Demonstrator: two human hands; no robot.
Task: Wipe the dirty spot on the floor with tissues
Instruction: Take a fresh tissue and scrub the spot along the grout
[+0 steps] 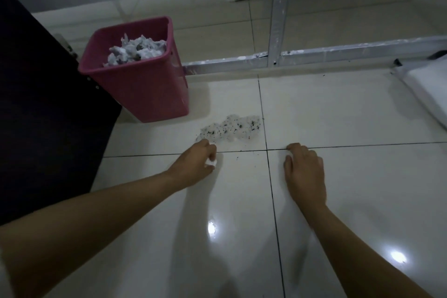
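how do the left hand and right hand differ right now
The left hand grips a white tissue at the near edge of the dirty spot; the right hand holds nothing. The left hand's fingers are curled; the right hand lies flat on the floor. Both are bare and low.

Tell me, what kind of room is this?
Probably a room in a home, perhaps mid-repairs. It has a shiny tiled floor, a pink bin full of used tissues, and a paint-spattered metal frame lying on the tiles.
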